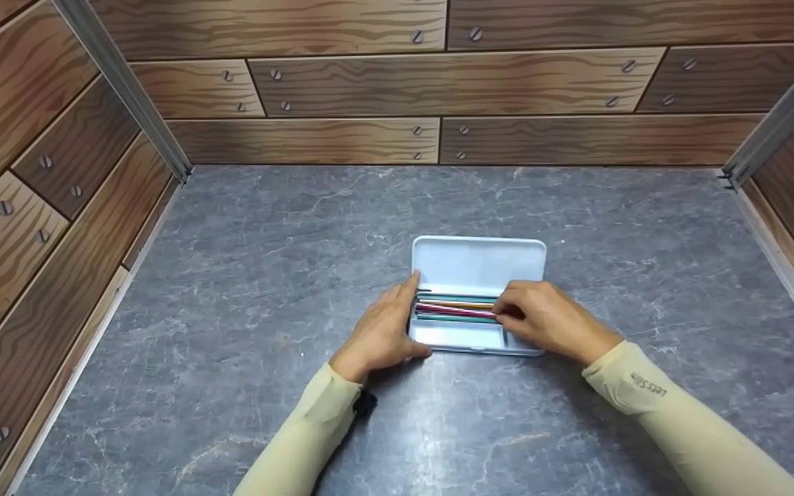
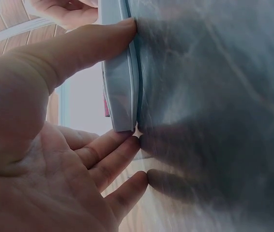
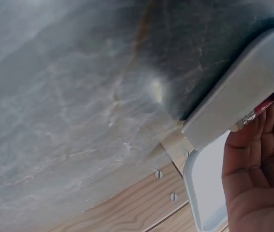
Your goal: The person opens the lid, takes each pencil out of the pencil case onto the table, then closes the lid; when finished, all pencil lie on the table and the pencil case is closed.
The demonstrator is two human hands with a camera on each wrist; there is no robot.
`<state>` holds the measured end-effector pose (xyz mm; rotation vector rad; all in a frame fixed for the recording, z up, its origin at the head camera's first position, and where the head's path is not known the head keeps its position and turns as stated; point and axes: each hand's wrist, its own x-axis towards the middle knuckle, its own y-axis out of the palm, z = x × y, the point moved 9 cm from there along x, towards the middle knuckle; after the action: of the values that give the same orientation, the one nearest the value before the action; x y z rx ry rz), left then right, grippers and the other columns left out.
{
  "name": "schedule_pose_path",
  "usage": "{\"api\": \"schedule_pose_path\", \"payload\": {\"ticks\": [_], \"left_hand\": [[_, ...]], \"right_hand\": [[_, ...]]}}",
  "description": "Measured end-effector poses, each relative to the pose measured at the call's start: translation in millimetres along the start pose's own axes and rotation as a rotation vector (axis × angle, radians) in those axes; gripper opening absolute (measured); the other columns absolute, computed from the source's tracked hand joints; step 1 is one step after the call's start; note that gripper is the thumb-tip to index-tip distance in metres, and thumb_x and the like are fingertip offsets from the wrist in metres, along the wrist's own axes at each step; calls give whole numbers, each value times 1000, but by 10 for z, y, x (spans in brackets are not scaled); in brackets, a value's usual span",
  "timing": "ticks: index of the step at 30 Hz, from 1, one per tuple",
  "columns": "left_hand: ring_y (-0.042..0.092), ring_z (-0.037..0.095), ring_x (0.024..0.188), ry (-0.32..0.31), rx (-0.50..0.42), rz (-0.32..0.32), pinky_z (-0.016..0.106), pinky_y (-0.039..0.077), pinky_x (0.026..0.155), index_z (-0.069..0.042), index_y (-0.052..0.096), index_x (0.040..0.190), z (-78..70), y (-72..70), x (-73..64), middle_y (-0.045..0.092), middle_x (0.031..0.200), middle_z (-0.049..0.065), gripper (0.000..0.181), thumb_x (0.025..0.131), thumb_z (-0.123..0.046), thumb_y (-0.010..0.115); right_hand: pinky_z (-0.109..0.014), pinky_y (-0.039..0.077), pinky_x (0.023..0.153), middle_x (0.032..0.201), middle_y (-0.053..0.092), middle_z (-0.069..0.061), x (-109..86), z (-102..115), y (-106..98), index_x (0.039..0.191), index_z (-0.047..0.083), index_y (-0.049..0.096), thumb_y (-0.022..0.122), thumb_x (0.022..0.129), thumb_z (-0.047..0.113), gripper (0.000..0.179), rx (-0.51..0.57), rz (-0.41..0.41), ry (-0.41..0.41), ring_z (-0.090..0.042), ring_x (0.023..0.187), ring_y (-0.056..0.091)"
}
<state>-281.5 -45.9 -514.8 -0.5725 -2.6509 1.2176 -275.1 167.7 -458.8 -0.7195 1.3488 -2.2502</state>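
Observation:
A light-blue pencil case (image 1: 480,264) lies with its lid swung back, away from me. Several coloured pencils (image 1: 453,310) lie side by side in its tray, among them teal, yellow and dark pink ones. My left hand (image 1: 381,329) rests against the case's left end, fingers fairly straight and thumb at the near edge; in the left wrist view its fingertips touch the end wall. Over the tray's right part, my right hand (image 1: 550,318) pinches a pencil between thumb and fingers. The right wrist view shows a red pencil's tip (image 3: 247,117) at those fingers, its remainder hidden.
The case sits on a grey marbled tabletop (image 1: 266,289). Wood-patterned panels (image 1: 438,83) stand at the back and both sides, with metal corner posts (image 1: 128,89) between them. A low compartment (image 1: 459,335) runs along the case's near side.

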Motion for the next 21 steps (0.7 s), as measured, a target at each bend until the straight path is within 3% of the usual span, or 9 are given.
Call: {"api": "schedule_pose_path", "payload": {"ticks": [5, 12, 21], "left_hand": [[53, 37, 154, 20, 12, -18, 55, 44, 131, -6, 26, 177, 134, 81, 64, 54, 168, 18, 132, 73, -27, 104], [60, 34, 144, 55, 40, -48, 52, 50, 125, -8, 47, 162, 196, 111, 91, 63, 153, 13, 107, 73, -26, 104], [61, 34, 143, 67, 64, -46, 52, 51, 124, -8, 48, 162, 195, 115, 89, 64, 153, 13, 107, 73, -30, 104]], "right_hand": [[-35, 63, 78, 93, 79, 1, -13, -8, -61, 99, 12, 85, 83, 96, 4, 9, 39, -18, 26, -10, 84, 68], [-26, 60, 73, 91, 78, 3, -86, -51, -196, 99, 12, 86, 84, 95, 4, 8, 87, -53, 77, -5, 82, 66], [-15, 57, 76, 95, 82, -3, -342, -230, -454, 102, 11, 87, 85, 95, 4, 10, 207, -175, 265, 2, 82, 66]]}}
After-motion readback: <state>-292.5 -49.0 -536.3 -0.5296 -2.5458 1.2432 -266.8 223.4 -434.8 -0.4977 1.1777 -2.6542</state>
